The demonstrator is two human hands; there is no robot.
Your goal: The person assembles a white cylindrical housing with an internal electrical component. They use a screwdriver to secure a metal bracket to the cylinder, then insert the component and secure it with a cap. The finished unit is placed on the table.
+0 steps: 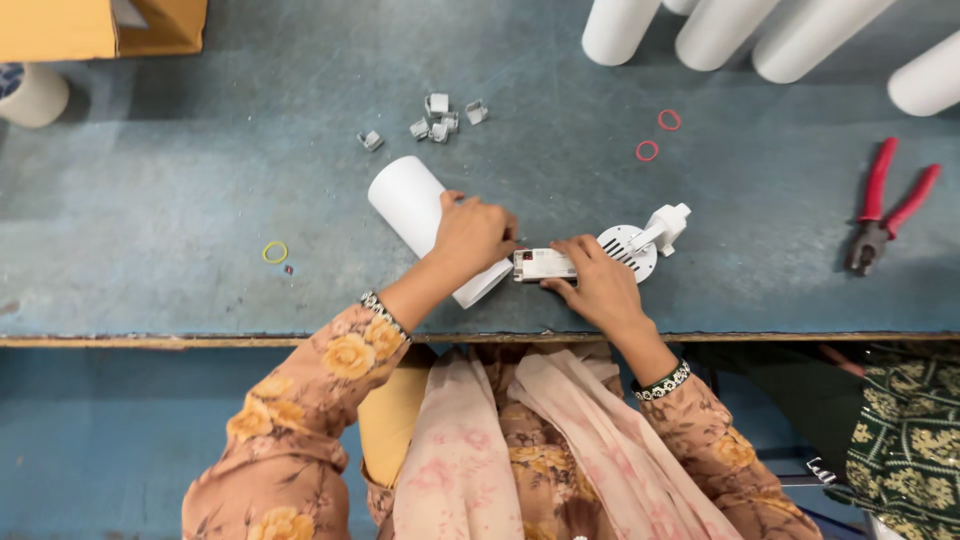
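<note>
A white cylindrical housing (412,208) lies on its side on the blue-grey worktable (180,200). My left hand (470,236) rests over its near end and grips it. My right hand (598,283) holds a small white rectangular module (545,264) level with the housing's open end. Just right of that hand sits a round white slotted cap with a bracket (640,242), partly hidden by my fingers.
Several small grey clips (438,122) lie behind the housing. Two red rubber bands (658,135) and a yellow one (275,252) lie loose. Red-handled pliers (885,205) are at right, white cylinders (720,30) along the back, a cardboard box (100,25) top left.
</note>
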